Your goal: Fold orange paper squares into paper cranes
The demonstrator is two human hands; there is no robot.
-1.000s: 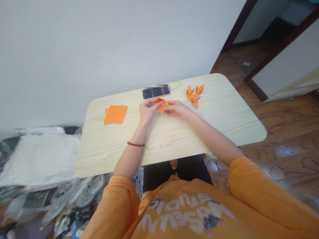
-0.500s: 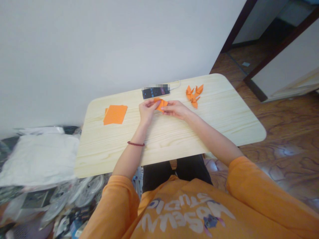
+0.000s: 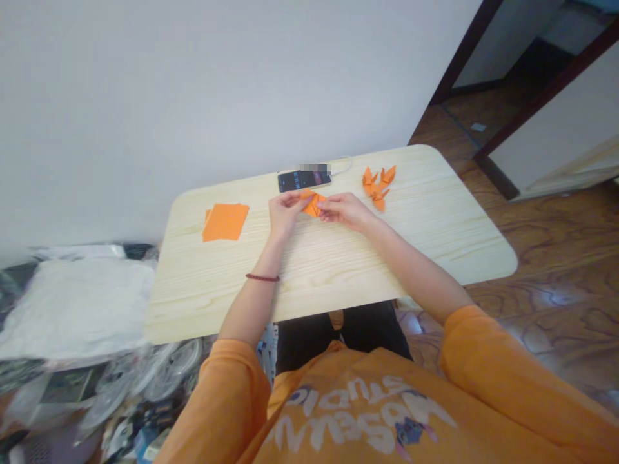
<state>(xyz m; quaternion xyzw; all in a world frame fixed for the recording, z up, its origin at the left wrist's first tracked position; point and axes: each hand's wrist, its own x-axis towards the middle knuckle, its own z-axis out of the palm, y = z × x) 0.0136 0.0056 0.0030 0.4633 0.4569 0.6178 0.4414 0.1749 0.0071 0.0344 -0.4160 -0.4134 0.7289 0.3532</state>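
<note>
1. held item: a folded orange paper piece (image 3: 313, 203), small and many-creased, sits between both hands, above the middle of the surface (image 3: 411, 251) and just in front of the phone. it is held clear of the wood as far as this view shows.
2. left hand (image 3: 285, 213): fingers closed to a pinch on the left end of the piece, palm turned inward. a dark red bead bracelet (image 3: 262, 278) circles the wrist.
3. right hand (image 3: 344, 212): fingers nearly straight, tips pressed together on the right end of the piece. the two hands are almost touching, with only the paper between them.
4. behind the hands: a smartphone (image 3: 304, 182) lies flat with its screen lit, partly blurred at the top edge, a white cable (image 3: 344, 165) leaving its right end.
5. right of the hands: a small cluster of folded orange paper cranes (image 3: 378, 187) lies on the surface, apart from the right hand.
6. left of the hands: a stack of orange paper squares (image 3: 225, 222) lies flat, well clear of the left hand.
7. surroundings: a white cloth (image 3: 72, 309) lies beyond the surface's left edge, and a wood-patterned floor (image 3: 556, 258) shows at right. the person wears an orange sweatshirt (image 3: 362, 412).
</note>
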